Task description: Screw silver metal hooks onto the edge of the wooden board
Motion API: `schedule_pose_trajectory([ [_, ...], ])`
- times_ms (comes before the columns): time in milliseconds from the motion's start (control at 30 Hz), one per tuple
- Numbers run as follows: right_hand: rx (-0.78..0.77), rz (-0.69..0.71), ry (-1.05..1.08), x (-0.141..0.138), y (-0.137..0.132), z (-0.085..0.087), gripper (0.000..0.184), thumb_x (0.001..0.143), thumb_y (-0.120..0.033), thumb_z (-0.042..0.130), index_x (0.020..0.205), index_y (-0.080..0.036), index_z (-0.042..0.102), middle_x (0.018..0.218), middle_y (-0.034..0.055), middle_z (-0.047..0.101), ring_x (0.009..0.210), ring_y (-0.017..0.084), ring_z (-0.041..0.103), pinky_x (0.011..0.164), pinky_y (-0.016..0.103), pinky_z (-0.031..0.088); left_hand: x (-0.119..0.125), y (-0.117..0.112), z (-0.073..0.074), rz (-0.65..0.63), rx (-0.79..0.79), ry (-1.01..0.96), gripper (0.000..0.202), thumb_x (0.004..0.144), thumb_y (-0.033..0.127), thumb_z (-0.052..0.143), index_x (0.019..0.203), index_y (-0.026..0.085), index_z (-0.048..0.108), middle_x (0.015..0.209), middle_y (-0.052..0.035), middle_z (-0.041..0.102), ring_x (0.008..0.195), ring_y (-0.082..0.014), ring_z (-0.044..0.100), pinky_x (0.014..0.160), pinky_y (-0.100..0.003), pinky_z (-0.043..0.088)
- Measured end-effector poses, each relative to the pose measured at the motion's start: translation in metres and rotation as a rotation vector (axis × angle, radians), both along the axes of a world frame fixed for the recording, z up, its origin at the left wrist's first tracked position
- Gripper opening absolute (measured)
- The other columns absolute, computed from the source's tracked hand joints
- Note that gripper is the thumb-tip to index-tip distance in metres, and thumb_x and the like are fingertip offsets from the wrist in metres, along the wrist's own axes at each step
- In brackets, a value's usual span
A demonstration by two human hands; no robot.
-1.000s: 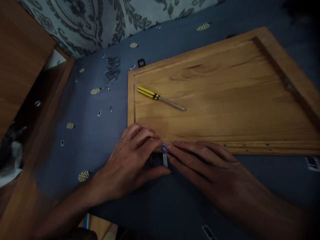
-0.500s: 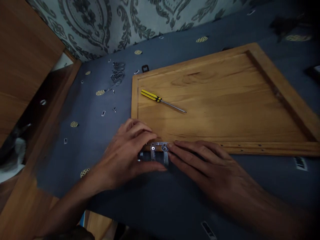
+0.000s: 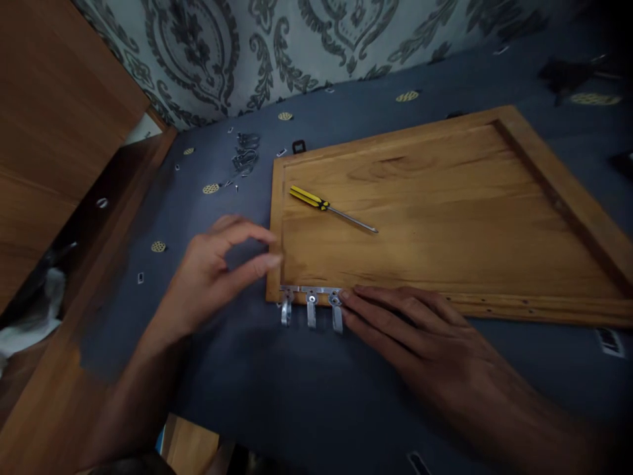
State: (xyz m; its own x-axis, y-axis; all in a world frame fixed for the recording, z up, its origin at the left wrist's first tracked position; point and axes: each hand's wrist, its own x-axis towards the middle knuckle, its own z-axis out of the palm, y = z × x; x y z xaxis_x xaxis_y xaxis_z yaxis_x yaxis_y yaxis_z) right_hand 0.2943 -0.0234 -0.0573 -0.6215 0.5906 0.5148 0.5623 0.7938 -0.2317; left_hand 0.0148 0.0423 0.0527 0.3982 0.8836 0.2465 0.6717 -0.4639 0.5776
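A metal hook rack [image 3: 311, 300] with several hooks lies along the near edge of the wooden panel [image 3: 420, 218], at its left end. One screw head shows by its middle hook. My right hand [image 3: 420, 336] has its fingertips and thumb pressed together at the rack's right end; the far end of the rack there is hidden under them. Off the panel's left corner, my left hand [image 3: 212, 277] hovers with thumb and fingers apart, holding nothing I can see. A yellow and black screwdriver [image 3: 326, 206] lies on the panel, its tip to the right.
On the blue patterned cloth [image 3: 237, 369], several metal hooks [image 3: 246, 155] and a few small screws [image 3: 236, 189] lie left of the panel. A small black piece [image 3: 299, 146] sits behind it. The wooden cabinet [image 3: 59, 99] stands at the left, a patterned wall [image 3: 346, 33] behind.
My left hand has let go of the rack and moved up and left, uncovering the rack's left hook. My right hand stays at the rack. The whole view has shifted slightly.
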Motion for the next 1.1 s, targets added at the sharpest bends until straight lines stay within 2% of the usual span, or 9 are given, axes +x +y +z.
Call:
schedule_pose_trajectory([
  [100,-0.006,0.009,0.000,0.000,0.000,-0.003,0.056,0.094,-0.004,0.045,0.144,-0.022,0.061,0.135,0.0094,0.072,0.130,0.028,0.061,0.100,0.047,0.052,-0.014,0.012,0.001,0.171,0.042,-0.100,0.009,0.093,0.029,0.072,0.096,0.023,0.078,0.095,-0.0007,0.078,0.091,-0.0177,0.072,0.088,-0.031,0.055],
  [267,0.005,0.008,-0.042,0.003,0.004,0.000,0.061,0.091,-0.005,0.047,0.147,-0.023,0.059,0.134,0.0095,0.073,0.126,0.029,0.063,0.098,0.048,0.053,-0.036,0.034,-0.015,0.334,0.092,-0.211,0.013,0.087,0.031,0.071,0.091,0.021,0.078,0.090,-0.0017,0.078,0.085,-0.0169,0.071,0.080,-0.028,0.056],
  [500,0.104,0.035,-0.094,0.006,0.010,0.000,0.062,0.090,-0.001,0.043,0.147,-0.019,0.059,0.134,0.0096,0.073,0.125,0.025,0.063,0.097,0.044,0.054,-0.052,0.052,-0.031,0.374,0.105,-0.222,0.023,0.084,0.039,0.066,0.090,0.019,0.076,0.086,-0.0041,0.078,0.081,-0.0184,0.071,0.074,-0.028,0.056],
  [600,0.102,0.007,-0.069,0.003,0.009,-0.001,0.064,0.089,-0.002,0.042,0.148,-0.021,0.058,0.134,0.0095,0.073,0.125,0.027,0.063,0.097,0.047,0.054,-0.051,0.053,-0.035,0.363,0.101,-0.219,0.023,0.084,0.038,0.066,0.090,0.018,0.076,0.086,-0.0047,0.078,0.081,-0.0184,0.071,0.074,-0.028,0.055],
  [700,0.060,0.052,-0.122,0.001,0.008,0.001,0.058,0.089,-0.001,0.045,0.142,-0.017,0.063,0.137,0.0099,0.072,0.129,0.025,0.060,0.099,0.044,0.053,-0.046,0.051,-0.037,0.350,0.084,-0.221,0.021,0.084,0.037,0.067,0.091,0.019,0.076,0.089,-0.0048,0.078,0.083,-0.0181,0.071,0.075,-0.027,0.055],
  [833,0.092,0.006,-0.022,-0.001,0.006,0.000,0.053,0.091,0.001,0.042,0.136,-0.015,0.066,0.135,0.0102,0.072,0.132,0.025,0.058,0.103,0.044,0.050,-0.031,0.040,-0.031,0.243,0.070,-0.206,0.020,0.090,0.036,0.068,0.095,0.019,0.076,0.092,-0.0046,0.078,0.086,-0.0184,0.071,0.080,-0.029,0.055],
  [900,0.085,0.007,-0.021,-0.002,0.005,-0.001,0.051,0.093,0.000,0.042,0.135,-0.015,0.066,0.136,0.0100,0.072,0.132,0.025,0.057,0.105,0.045,0.049,-0.020,0.029,-0.024,0.140,0.083,-0.159,0.018,0.094,0.036,0.068,0.097,0.020,0.076,0.094,-0.0038,0.077,0.089,-0.0185,0.070,0.084,-0.030,0.053],
  [967,0.086,0.015,-0.021,-0.002,0.005,-0.001,0.049,0.094,-0.001,0.042,0.136,-0.014,0.066,0.137,0.0108,0.071,0.133,0.026,0.056,0.105,0.046,0.048,-0.006,0.015,-0.019,-0.035,0.091,-0.075,0.020,0.097,0.038,0.068,0.101,0.020,0.076,0.099,-0.0041,0.075,0.095,-0.0194,0.068,0.090,-0.032,0.052],
  [1100,0.081,0.007,-0.031,-0.003,0.004,-0.001,0.049,0.094,-0.002,0.042,0.135,-0.015,0.066,0.136,0.0114,0.072,0.132,0.027,0.057,0.104,0.047,0.050,0.020,-0.007,-0.017,-0.273,0.091,0.140,0.048,0.087,0.054,0.078,0.116,0.016,0.071,0.111,-0.0089,0.070,0.108,-0.0244,0.060,0.093,-0.037,0.051],
])
